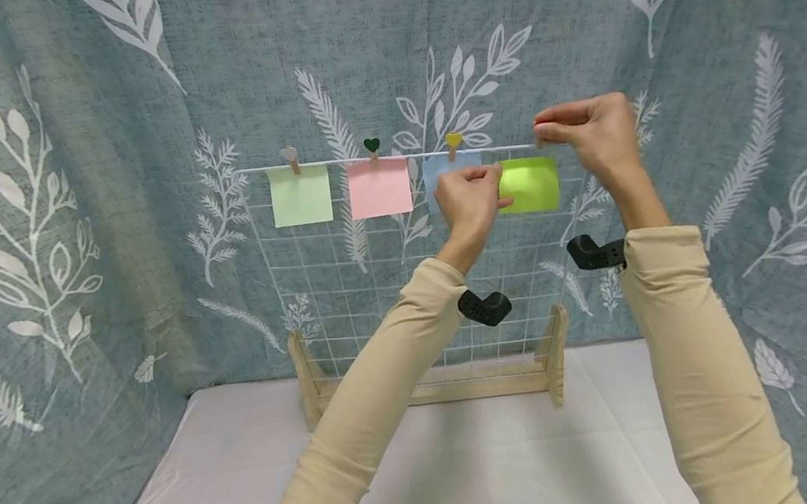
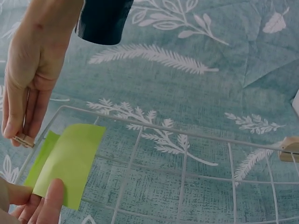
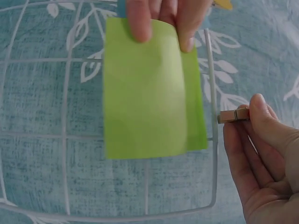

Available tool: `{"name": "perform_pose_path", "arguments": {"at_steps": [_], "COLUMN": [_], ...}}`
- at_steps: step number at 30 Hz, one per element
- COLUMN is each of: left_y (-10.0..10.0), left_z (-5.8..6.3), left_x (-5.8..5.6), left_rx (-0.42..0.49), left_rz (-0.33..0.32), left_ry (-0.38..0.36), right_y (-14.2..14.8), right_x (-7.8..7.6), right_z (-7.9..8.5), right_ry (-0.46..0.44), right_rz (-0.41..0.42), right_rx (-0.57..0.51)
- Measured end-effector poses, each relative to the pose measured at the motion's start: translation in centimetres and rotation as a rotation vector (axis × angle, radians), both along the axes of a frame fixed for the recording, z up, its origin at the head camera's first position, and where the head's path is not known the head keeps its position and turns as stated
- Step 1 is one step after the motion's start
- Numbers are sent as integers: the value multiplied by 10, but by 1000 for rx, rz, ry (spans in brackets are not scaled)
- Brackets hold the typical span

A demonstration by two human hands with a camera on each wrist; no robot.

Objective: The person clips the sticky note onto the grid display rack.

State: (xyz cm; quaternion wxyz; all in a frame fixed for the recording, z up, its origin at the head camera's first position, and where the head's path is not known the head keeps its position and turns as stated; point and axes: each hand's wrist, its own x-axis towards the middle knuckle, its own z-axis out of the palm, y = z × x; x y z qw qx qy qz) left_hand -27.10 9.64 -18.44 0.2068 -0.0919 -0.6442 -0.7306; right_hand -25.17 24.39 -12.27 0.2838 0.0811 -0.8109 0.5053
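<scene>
My left hand (image 1: pixel 468 204) pinches a lime-green sheet of paper (image 1: pixel 531 184) by its left edge, in front of the top of a white wire grid (image 1: pixel 366 281). In the right wrist view the sheet (image 3: pixel 145 93) bends in a soft curve beside the grid's top wire (image 3: pixel 212 93). My right hand (image 1: pixel 603 137) pinches a small wooden clothespin (image 3: pixel 233 115) between thumb and fingers, right by that wire. Left along the grid, clothespins with heart tops hold a pale green sheet (image 1: pixel 302 196), a pink sheet (image 1: pixel 380 188) and a blue sheet (image 1: pixel 433 180), partly hidden by my left hand.
The grid stands in a wooden base (image 1: pixel 485 390) on a white-covered table (image 1: pixel 501 462). A blue-green curtain (image 1: pixel 200 50) with white leaf prints hangs behind. Black devices (image 1: pixel 485 308) sit at both wrists.
</scene>
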Motion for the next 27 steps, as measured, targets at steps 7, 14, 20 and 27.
{"name": "perform_pose_path", "arguments": {"at_steps": [7,14,20,27], "left_y": [7,12,11,14], "left_z": [2,1,-1,0], "left_x": [0,1,0,-1], "left_rx": [-1,22,9,37], "left_rz": [3,21,22,3], "left_ry": [11,58,112,122], "right_y": [1,3,2,2], "right_x": [-3,-6,-8,-10], "right_z": [-1,1,3,3], "right_ry": [-10,-43,-46,-36], "right_rz": [-14,-11,14,16], "right_rx": [18,63,79,82]}}
